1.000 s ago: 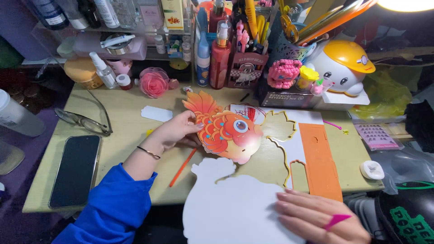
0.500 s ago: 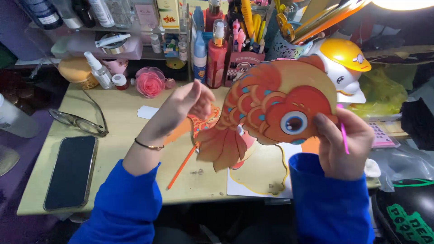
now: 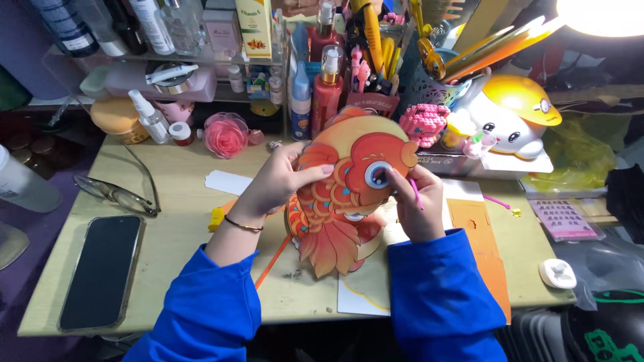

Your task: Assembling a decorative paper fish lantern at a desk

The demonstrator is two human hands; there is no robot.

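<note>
Fingers (image 3: 305, 171) of the left hand (image 3: 278, 184) pinch the left edge of an orange paper goldfish (image 3: 345, 194), held upright above the tabletop (image 3: 181, 268), while the right hand (image 3: 416, 204) closes on its right edge beside the big eye, a thin pink stick (image 3: 416, 194) tucked between those fingers. Below lie cut card sheets (image 3: 479, 234) in white and orange. A black phone (image 3: 100, 268) and folded glasses (image 3: 121, 194) rest to the left. The fish looks light, thin and easily creased, probably layered card, so the broad body edges seem the safest places to hold, away from the frilled tail.
</note>
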